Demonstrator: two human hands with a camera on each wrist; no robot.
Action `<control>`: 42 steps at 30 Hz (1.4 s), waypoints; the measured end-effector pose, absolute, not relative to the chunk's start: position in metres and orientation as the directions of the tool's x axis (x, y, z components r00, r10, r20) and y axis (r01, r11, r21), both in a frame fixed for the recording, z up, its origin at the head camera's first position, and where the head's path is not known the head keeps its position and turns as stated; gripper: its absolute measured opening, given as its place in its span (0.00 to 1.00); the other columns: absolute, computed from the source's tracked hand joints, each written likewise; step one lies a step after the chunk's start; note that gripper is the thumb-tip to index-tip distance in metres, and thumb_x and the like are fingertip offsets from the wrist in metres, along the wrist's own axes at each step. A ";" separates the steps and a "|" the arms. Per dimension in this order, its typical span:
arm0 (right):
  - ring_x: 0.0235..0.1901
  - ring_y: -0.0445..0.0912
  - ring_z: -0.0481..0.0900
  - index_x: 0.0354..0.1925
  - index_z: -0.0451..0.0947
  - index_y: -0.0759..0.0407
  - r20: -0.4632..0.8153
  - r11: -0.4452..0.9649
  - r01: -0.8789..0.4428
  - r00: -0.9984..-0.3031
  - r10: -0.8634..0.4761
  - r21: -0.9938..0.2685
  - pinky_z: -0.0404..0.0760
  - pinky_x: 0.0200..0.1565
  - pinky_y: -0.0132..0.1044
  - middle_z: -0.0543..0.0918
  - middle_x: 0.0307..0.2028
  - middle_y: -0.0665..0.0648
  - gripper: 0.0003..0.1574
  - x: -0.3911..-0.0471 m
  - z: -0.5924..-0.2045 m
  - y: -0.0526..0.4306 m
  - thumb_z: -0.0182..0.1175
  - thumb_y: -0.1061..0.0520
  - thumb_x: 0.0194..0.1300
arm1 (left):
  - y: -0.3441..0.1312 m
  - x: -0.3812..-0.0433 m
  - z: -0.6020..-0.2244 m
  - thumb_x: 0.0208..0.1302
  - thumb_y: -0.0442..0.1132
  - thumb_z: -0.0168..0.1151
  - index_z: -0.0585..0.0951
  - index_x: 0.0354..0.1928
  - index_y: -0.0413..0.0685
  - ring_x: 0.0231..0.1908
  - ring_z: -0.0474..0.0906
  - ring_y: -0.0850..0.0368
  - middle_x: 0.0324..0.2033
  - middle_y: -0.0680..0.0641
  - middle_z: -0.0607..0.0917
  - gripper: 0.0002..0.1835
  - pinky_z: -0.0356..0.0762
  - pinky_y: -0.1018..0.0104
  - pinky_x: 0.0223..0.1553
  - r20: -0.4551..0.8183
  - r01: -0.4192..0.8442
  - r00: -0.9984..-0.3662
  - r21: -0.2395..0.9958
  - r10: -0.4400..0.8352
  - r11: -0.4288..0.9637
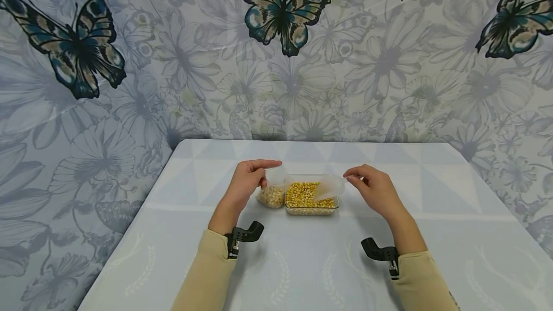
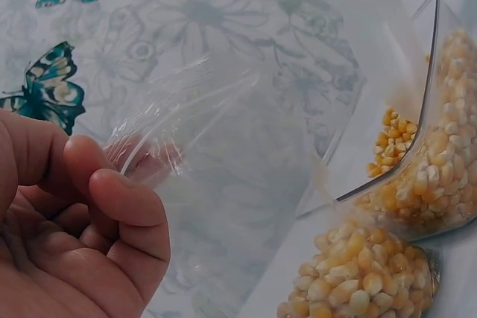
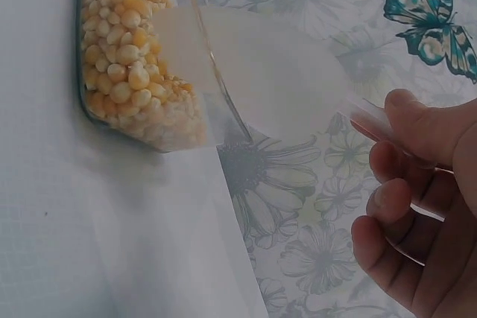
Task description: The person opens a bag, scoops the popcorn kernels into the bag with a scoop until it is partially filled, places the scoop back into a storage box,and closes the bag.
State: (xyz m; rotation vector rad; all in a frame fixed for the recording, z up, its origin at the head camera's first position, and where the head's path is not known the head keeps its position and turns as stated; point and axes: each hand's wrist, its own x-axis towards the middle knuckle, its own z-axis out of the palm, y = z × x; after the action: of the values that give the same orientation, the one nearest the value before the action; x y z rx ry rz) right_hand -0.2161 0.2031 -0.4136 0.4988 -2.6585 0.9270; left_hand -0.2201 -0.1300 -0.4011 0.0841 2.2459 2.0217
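My left hand [image 1: 247,180] pinches the upper edge of a clear plastic bag [image 2: 175,128] between thumb and fingers, its index finger stretched along the opening in the head view. Corn kernels [image 2: 358,269] fill the bag's bottom, which rests against the left side of a clear glass container [image 1: 312,210]. That container holds more yellow corn kernels [image 1: 302,193]. With thumb and fingertips, my right hand [image 1: 373,187] grips the short handle of a translucent white scoop [image 3: 261,72]. The scoop's front end dips over the container's rim and touches the kernels.
A white table [image 1: 207,272] with a pale geometric and leaf pattern lies under everything. Behind it hangs a floral cloth [image 1: 298,95] printed with butterflies. Each wrist wears a black camera mount [image 1: 246,234], close above the table.
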 end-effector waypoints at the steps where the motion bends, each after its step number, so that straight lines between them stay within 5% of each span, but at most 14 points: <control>1: 0.23 0.40 0.66 0.44 0.86 0.54 0.368 0.735 -0.409 -0.901 -0.231 -0.541 0.68 0.26 0.33 0.85 0.35 0.53 0.09 -0.216 -0.414 0.203 0.61 0.56 0.71 | -0.130 -0.220 -0.401 0.73 0.31 0.46 0.88 0.52 0.58 0.21 0.68 0.58 0.50 0.47 0.80 0.22 0.67 0.65 0.29 -0.051 -0.039 -0.992 0.994 0.119 0.106; 4: 0.23 0.40 0.67 0.44 0.86 0.53 0.362 0.737 -0.413 -0.900 -0.242 -0.536 0.68 0.27 0.33 0.84 0.34 0.52 0.08 -0.216 -0.414 0.202 0.61 0.56 0.70 | -0.129 -0.220 -0.401 0.73 0.31 0.46 0.88 0.52 0.57 0.21 0.68 0.58 0.56 0.49 0.81 0.22 0.68 0.63 0.30 -0.048 -0.035 -0.992 0.994 0.118 0.106; 11: 0.25 0.41 0.69 0.46 0.86 0.52 0.309 0.738 -0.405 -0.911 -0.273 -0.540 0.70 0.27 0.33 0.85 0.35 0.51 0.09 -0.216 -0.416 0.198 0.61 0.54 0.70 | -0.128 -0.220 -0.402 0.73 0.31 0.46 0.88 0.52 0.58 0.22 0.68 0.58 0.48 0.45 0.81 0.22 0.68 0.65 0.29 -0.051 -0.039 -0.993 0.994 0.106 0.106; 19: 0.25 0.42 0.70 0.46 0.86 0.50 0.262 0.748 -0.394 -0.918 -0.296 -0.535 0.71 0.26 0.34 0.87 0.37 0.51 0.10 -0.216 -0.418 0.194 0.62 0.53 0.69 | -0.129 -0.221 -0.403 0.73 0.31 0.46 0.88 0.52 0.57 0.23 0.69 0.58 0.59 0.52 0.81 0.22 0.70 0.60 0.33 -0.047 -0.038 -0.994 0.995 0.101 0.092; 42: 0.25 0.40 0.75 0.49 0.84 0.52 0.163 0.760 -0.353 -0.934 -0.317 -0.545 0.72 0.27 0.36 0.87 0.30 0.55 0.12 -0.218 -0.429 0.190 0.63 0.52 0.69 | -0.127 -0.221 -0.402 0.73 0.31 0.45 0.88 0.52 0.57 0.22 0.68 0.58 0.55 0.51 0.81 0.22 0.70 0.53 0.35 -0.048 -0.039 -0.995 0.995 0.092 0.091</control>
State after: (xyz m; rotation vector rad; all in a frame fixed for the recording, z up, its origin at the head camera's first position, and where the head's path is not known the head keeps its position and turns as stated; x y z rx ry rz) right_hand -0.2175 0.1904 -0.4291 0.5509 -2.8901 0.9137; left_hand -0.2210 -0.1269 -0.4025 0.0546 2.2465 2.0536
